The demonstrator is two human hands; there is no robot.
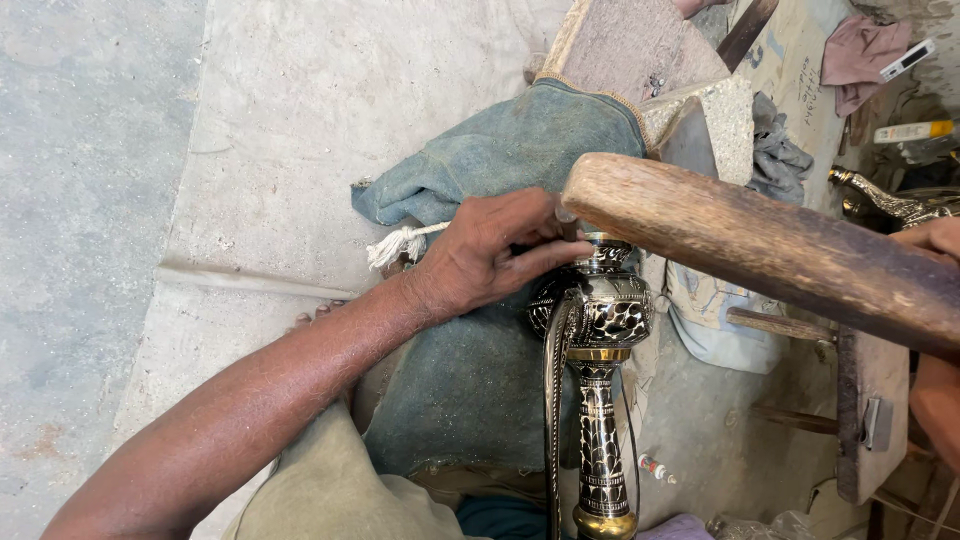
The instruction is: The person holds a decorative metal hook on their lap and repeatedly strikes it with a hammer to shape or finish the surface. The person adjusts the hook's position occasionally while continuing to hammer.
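Left hand: the left hand (490,255) was closed narrowly, fingertips pinched on the top of the brass vessel (598,320), near the frame's centre.
Right hand: the right hand (935,238) showed only at the 3 o'clock edge, wrapped around the wooden mallet (760,245); how tightly it gripped could not be told.
Vessel: a black-and-brass engraved piece, its long axis ran from 6 o'clock up toward 12, neck at the bottom edge, bulb and rim uppermost.
Key relation: the mallet's rounded end hung just above the vessel's top, at about 1 o'clock from the left fingertips and very near them; its shaft slanted off toward 4 o'clock.
Nearer hand: the left, touching the vessel.
Support: a blue denim cloth (500,160) lay under and behind the vessel, over the person's lap.
Open room: bare concrete floor (90,200) spread from 8 to 11 o'clock; wooden pieces and rags crowded 1 to 4 o'clock.
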